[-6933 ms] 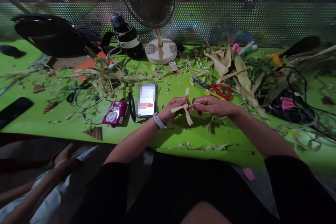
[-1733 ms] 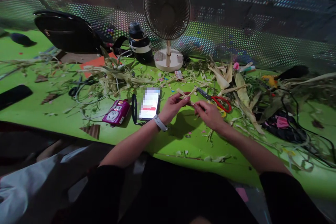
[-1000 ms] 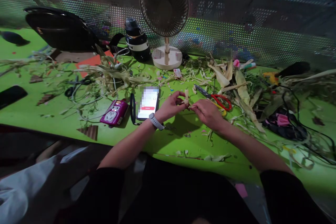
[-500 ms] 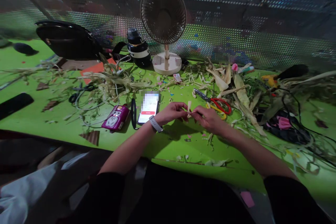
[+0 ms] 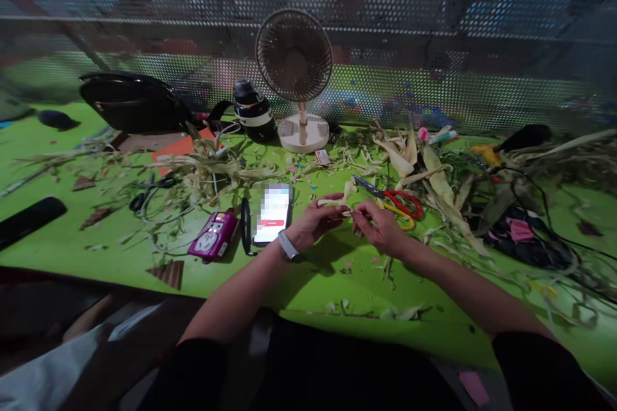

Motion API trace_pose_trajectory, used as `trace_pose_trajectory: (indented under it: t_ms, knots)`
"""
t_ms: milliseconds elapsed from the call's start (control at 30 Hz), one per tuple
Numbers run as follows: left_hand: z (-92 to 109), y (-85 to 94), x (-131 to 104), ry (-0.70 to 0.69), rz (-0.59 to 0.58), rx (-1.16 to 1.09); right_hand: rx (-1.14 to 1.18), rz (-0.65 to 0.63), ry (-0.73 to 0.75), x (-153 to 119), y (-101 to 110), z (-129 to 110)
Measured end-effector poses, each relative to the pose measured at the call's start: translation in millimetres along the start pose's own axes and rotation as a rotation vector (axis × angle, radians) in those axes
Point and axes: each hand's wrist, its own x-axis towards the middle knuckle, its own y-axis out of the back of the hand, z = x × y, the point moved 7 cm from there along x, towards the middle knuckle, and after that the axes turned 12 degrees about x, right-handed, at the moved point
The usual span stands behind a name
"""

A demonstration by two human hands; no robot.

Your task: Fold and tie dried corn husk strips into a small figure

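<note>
Together, left fingers (image 5: pixel 330 212) and right fingers (image 5: pixel 365 222) pinch a pale strip (image 5: pixel 348 188); lettering (image 5: pixel 243 121) on the bottle (image 5: pixel 254 115) is unreadable

I see both hands nearly meeting, fingertips almost touching at the grip. Left hand (image 5: pixel 319 223): fingers curled, pinching. Right hand (image 5: pixel 380 228): thumb and fingertips pinched together, knuckles up. Left forearm (image 5: pixel 236 298) and right forearm (image 5: pixel 465 289) both bare, slanting out and back from the grip, elbows wide apart.
</note>
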Motion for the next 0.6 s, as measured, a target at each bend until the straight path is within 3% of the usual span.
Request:
trace_pose_trajectory:
  t_ms: [133, 367, 500, 600]
  knots:
    - [-6, -6.4, 0, -0.026, -0.012, -0.080, 0.054, -0.006, -0.016, 0, -2, 2]
    - [0, -1.0, 2, -0.087, 0.052, 0.136, -0.408, -0.002, 0.200, 0, -4, -4]
    - [9, -4.0, 2, -0.239, 0.016, 0.254, -0.510, 0.130, 0.310, -1, 4, -14]
    - [12, -9.1, 0, -0.314, -0.062, 0.314, -0.407, 0.195, 0.269, -2, 10, -17]
